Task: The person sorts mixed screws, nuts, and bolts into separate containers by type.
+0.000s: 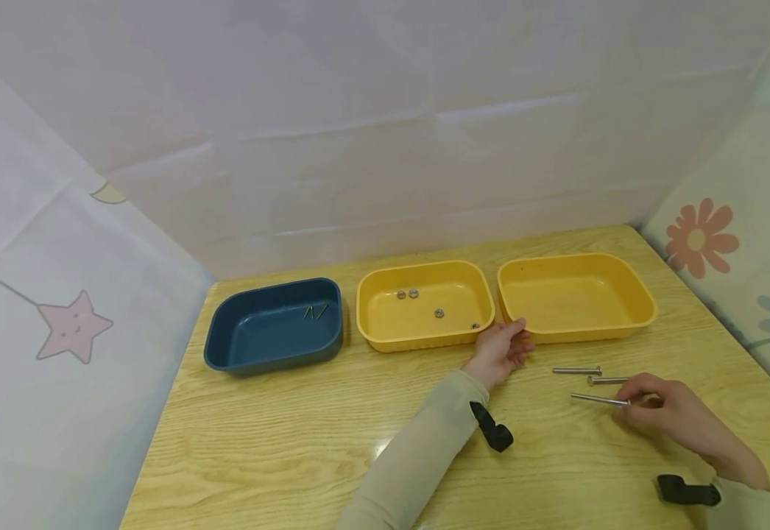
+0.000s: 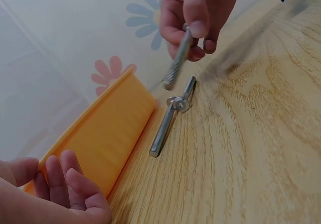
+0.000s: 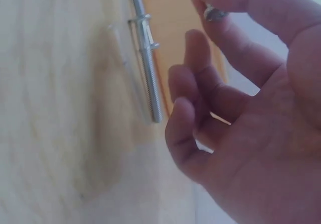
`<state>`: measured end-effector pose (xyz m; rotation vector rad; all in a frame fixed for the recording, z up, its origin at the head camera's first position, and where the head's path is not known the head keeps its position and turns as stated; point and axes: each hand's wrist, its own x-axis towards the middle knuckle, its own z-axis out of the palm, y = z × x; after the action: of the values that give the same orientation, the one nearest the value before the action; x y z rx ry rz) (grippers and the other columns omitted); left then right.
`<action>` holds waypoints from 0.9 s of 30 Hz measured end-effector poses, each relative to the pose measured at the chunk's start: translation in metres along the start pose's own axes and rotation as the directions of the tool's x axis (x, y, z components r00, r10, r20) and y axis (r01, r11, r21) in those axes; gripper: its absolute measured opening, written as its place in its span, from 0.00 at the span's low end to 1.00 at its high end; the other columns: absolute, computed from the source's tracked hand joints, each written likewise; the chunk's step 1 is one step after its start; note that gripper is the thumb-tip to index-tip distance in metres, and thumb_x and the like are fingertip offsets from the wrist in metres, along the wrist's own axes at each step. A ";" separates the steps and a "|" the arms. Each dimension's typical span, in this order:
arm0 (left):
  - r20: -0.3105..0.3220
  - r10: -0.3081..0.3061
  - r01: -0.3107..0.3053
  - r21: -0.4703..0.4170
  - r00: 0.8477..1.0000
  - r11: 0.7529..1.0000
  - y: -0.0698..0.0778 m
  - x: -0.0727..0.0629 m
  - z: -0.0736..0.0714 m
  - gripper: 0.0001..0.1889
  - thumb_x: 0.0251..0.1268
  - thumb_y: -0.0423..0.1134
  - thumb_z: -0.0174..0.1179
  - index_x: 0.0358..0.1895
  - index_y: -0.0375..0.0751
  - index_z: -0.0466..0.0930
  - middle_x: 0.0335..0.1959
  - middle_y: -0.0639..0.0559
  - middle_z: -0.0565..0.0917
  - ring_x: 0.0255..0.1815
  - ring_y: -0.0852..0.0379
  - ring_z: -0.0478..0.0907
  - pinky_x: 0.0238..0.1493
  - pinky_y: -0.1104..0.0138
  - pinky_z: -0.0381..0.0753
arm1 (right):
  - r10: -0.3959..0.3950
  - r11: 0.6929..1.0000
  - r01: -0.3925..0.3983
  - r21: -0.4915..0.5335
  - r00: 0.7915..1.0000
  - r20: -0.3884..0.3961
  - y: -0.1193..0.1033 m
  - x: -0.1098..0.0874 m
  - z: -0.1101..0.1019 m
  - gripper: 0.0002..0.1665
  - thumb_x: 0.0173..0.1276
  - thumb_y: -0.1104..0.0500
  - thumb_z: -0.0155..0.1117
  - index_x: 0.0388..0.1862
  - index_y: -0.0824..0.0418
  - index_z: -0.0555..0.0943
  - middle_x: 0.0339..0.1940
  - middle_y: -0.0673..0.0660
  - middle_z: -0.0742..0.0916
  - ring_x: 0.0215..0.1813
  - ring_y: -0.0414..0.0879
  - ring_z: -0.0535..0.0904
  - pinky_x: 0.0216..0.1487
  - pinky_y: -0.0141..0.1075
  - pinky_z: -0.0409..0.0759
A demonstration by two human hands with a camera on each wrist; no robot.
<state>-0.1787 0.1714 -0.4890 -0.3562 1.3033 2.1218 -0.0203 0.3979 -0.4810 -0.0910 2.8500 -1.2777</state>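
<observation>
My right hand (image 1: 679,419) pinches a long silver bolt (image 1: 598,399) near its head, between thumb and forefinger. The bolt's threaded shank (image 2: 178,62) points away from the fingers, above the table. Just beyond it, two more bolts lie on the wood: one bolt (image 1: 576,370) and a second bolt (image 1: 606,380), their heads close together in the left wrist view. My left hand (image 1: 496,352) grips the near left corner of the right yellow tray (image 1: 584,335), thumb at the rim and fingers against the outer wall. In the right wrist view, only the held bolt's head (image 3: 214,13) shows.
Left of that tray stands another yellow tray (image 1: 418,344) with several nuts (image 1: 439,313) in it. A dark blue tray (image 1: 272,361) at the left holds a few thin screws or nails (image 1: 322,312). Fabric walls (image 1: 358,147) with printed flowers and a star enclose the wooden table (image 1: 259,456).
</observation>
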 end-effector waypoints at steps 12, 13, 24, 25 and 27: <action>0.005 0.007 -0.007 0.010 1.000 1.000 0.000 -0.002 0.000 0.03 0.66 0.39 0.62 0.34 0.47 0.79 0.26 0.56 0.82 0.24 0.58 0.79 0.27 0.71 0.72 | -0.056 0.996 0.060 0.064 0.996 -0.064 -0.014 0.004 -0.008 0.04 0.67 0.64 0.64 0.40 0.60 0.81 0.43 0.47 0.82 0.41 0.31 0.76 0.38 0.24 0.76; 0.007 0.007 -0.007 0.011 1.000 1.000 0.000 -0.002 -0.001 0.03 0.66 0.39 0.62 0.34 0.47 0.79 0.26 0.56 0.82 0.25 0.58 0.79 0.27 0.71 0.72 | -0.059 0.996 0.064 0.069 0.995 -0.075 -0.015 0.004 -0.009 0.04 0.67 0.64 0.64 0.40 0.61 0.81 0.43 0.46 0.82 0.42 0.31 0.75 0.38 0.24 0.76; 0.025 0.016 -0.016 0.017 1.000 1.000 0.000 -0.001 -0.002 0.05 0.65 0.40 0.62 0.32 0.47 0.78 0.26 0.56 0.82 0.24 0.59 0.79 0.26 0.72 0.72 | 0.020 0.992 0.006 0.126 0.979 -0.203 -0.025 0.019 -0.009 0.09 0.68 0.60 0.64 0.43 0.65 0.80 0.43 0.43 0.81 0.43 0.32 0.75 0.40 0.20 0.75; 0.023 0.016 -0.017 0.019 1.000 1.000 0.000 -0.001 -0.002 0.05 0.65 0.40 0.63 0.32 0.47 0.78 0.26 0.55 0.82 0.24 0.59 0.79 0.26 0.72 0.72 | 0.035 0.992 -0.008 0.129 0.977 -0.210 -0.026 0.020 -0.008 0.10 0.68 0.59 0.64 0.44 0.64 0.80 0.43 0.43 0.81 0.42 0.33 0.75 0.40 0.20 0.75; 0.018 0.015 -0.015 0.023 1.000 1.000 0.000 -0.001 -0.002 0.05 0.65 0.40 0.63 0.32 0.47 0.78 0.27 0.55 0.82 0.24 0.59 0.79 0.26 0.72 0.72 | 0.050 0.991 -0.021 0.131 0.975 -0.218 -0.028 0.023 -0.008 0.10 0.69 0.58 0.63 0.44 0.63 0.80 0.43 0.43 0.81 0.42 0.33 0.75 0.40 0.20 0.75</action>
<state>-0.1783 0.1693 -0.4897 -0.3178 1.3233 2.1159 -0.0423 0.3837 -0.4548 0.1108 2.9211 -1.5515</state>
